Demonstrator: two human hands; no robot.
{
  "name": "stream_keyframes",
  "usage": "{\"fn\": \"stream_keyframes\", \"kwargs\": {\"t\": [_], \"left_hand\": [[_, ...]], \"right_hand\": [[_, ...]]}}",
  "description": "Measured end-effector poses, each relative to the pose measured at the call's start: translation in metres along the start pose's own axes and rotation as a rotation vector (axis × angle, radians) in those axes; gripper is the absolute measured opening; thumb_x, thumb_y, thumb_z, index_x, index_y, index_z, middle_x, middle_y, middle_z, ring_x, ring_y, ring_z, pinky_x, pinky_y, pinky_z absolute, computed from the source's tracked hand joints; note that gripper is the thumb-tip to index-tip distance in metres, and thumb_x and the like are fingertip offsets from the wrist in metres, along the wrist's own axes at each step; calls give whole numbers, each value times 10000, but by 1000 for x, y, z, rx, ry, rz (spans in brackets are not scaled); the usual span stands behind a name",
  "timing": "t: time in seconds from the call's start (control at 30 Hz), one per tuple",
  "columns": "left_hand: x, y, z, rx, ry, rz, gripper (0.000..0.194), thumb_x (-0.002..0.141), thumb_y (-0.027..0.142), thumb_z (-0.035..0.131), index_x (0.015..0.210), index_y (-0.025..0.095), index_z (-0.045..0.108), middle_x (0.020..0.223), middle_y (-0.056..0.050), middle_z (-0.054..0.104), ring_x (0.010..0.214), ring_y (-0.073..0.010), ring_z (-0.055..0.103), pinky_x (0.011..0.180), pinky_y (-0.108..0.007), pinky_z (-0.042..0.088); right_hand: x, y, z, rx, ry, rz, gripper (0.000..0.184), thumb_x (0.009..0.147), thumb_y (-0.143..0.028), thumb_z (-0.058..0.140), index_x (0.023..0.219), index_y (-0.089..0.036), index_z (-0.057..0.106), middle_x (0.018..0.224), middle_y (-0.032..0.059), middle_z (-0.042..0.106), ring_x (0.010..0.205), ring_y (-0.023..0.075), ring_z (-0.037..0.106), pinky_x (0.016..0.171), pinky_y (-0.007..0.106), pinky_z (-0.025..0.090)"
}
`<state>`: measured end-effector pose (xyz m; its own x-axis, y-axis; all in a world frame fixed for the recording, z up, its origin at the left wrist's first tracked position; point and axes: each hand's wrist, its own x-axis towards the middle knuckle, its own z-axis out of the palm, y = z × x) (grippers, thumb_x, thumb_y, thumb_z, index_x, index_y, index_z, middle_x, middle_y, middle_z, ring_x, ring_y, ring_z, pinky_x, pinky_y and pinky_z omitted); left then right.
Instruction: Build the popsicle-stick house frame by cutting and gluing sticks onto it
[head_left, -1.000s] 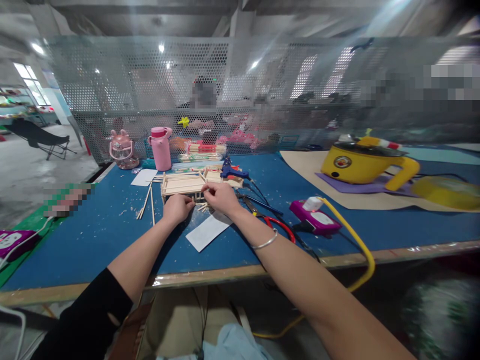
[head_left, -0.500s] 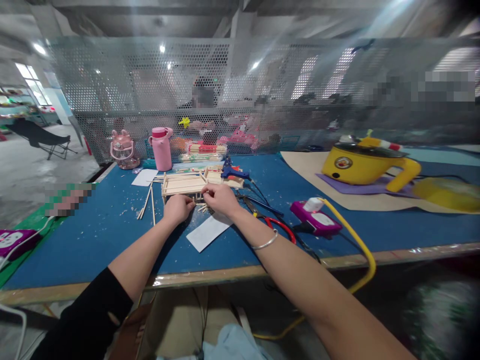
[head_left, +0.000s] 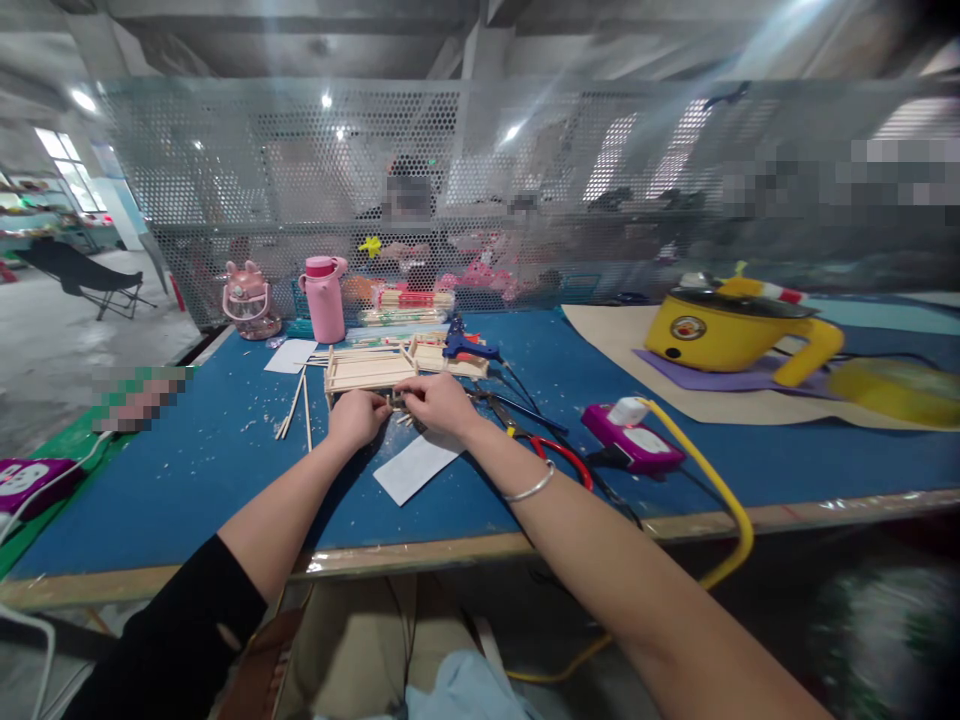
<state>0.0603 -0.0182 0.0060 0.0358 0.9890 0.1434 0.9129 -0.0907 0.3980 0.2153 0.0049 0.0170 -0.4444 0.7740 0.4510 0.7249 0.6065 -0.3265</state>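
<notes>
A small frame built of pale wooden sticks (head_left: 371,368) stands on the blue table, with a flat slatted top. At its front edge my left hand (head_left: 357,418) is closed, thumb and fingers pinched together. My right hand (head_left: 439,402) is closed in a pinch too, by the frame's front right corner, its fingertips close to the left ones. Whatever is between the fingertips is too small to make out. Short stick pieces (head_left: 406,420) lie under my right hand. A white paper (head_left: 417,468) is just below the hands.
Right of the frame lie a blue glue gun (head_left: 471,347) and red-handled pliers (head_left: 562,462). A purple power strip (head_left: 632,440) with a yellow cable and a yellow pot (head_left: 724,335) stand further right. A pink bottle (head_left: 323,303) is behind; loose sticks (head_left: 292,402) lie left.
My right hand has shifted slightly left along the frame's front, bringing its fingertips closer to my left hand's. My left hand stays almost in place.
</notes>
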Motion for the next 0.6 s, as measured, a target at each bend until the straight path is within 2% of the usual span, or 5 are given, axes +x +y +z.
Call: {"fn": "stream_keyframes", "kwargs": {"t": [0.13,0.33,0.47,0.6], "left_hand": [[0,0,0,-2,0,2,293,790,374,474,917,254,709,855,-65,710,815,-212,630,674,-261,421],[1,-2,2,-19,1,6,295,785,365,477,911,240,712,860,-79,709,816,-222,628,677,-269,419],[3,-2,3,-44,2,20,301,783,355,481,926,221,710,859,-83,706,802,-216,622,661,-264,412],[3,-11,-4,-93,-44,54,311,787,364,474,868,190,719,743,-46,700,685,-169,605,584,-230,390]], "right_hand": [[0,1,3,-66,-55,-74,332,753,-200,453,974,-241,696,935,15,709,800,156,628,677,217,412],[-1,-2,3,-143,-142,-71,359,774,-200,437,1030,-305,666,1029,-31,682,930,158,616,756,223,428],[-1,-2,4,-155,-166,-59,364,777,-207,437,1044,-317,659,1041,-34,678,943,164,614,777,234,437],[-1,-3,3,-150,-173,-43,363,782,-220,440,1061,-315,652,1048,-32,675,952,162,612,794,232,439]]}}
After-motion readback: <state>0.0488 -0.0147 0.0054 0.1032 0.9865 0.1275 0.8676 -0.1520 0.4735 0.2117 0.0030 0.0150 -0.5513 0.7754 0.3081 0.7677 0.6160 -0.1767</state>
